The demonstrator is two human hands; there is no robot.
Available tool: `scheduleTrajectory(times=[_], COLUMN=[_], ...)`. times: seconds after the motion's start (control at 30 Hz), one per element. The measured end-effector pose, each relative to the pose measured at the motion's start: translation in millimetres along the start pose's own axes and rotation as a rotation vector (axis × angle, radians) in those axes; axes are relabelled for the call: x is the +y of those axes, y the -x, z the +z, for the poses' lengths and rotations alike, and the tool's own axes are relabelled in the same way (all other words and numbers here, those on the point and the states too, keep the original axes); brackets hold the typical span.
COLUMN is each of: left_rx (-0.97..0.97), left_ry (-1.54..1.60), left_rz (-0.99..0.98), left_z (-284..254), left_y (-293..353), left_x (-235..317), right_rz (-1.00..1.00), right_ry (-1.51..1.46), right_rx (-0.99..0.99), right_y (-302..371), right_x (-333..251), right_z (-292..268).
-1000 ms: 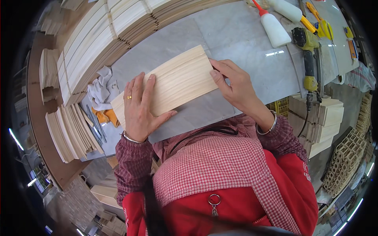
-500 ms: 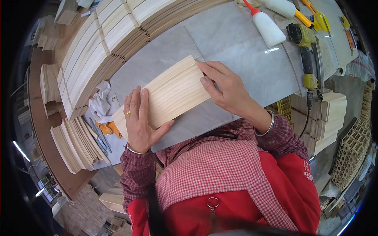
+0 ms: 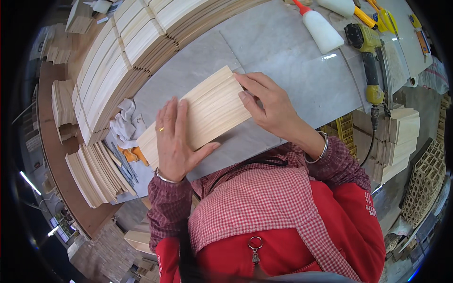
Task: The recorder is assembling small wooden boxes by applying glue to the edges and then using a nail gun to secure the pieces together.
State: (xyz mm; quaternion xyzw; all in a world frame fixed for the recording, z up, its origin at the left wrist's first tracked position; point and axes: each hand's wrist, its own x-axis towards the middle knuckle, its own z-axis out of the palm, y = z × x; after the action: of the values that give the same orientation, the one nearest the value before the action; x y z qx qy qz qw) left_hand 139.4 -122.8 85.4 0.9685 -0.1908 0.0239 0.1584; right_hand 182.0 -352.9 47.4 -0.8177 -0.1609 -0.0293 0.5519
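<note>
A pale wooden board (image 3: 212, 113) lies aslant on the grey table, its right end farther from me than its left. Across the board's left part lies my left hand (image 3: 175, 137), fingers stretched out and flat on top, thumb spread out over the near edge. At the right end, my right hand (image 3: 270, 103) pinches the board between thumb and fingers; the index fingertip is at the far corner. The board's underside is hidden.
Long stacks of wooden boards (image 3: 137, 45) line the table's far left. A white cloth (image 3: 126, 123), an orange cloth (image 3: 132, 154) and thin upright boards (image 3: 94, 174) sit at left. Far right are a glue bottle (image 3: 322, 32), a nail gun (image 3: 365, 56) and a hose (image 3: 370, 146).
My left hand has slid a little to the right along the board. My right hand keeps its hold on the far end, and the board stays nearly in place.
</note>
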Motion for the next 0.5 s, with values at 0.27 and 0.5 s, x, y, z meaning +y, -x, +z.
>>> scheduleTrajectory(times=[0.27, 0.5], left_rx=[0.008, 0.040], left_ry=[0.058, 0.068], left_rz=[0.116, 0.115], left_z=[23, 31], left_y=[-34, -34], left_x=[16, 16], right_rz=[0.192, 0.025], right_ry=[-0.309, -0.204], right_rx=[0.004, 0.060], right_y=[28, 52], right_x=[15, 19], right_z=[-13, -10])
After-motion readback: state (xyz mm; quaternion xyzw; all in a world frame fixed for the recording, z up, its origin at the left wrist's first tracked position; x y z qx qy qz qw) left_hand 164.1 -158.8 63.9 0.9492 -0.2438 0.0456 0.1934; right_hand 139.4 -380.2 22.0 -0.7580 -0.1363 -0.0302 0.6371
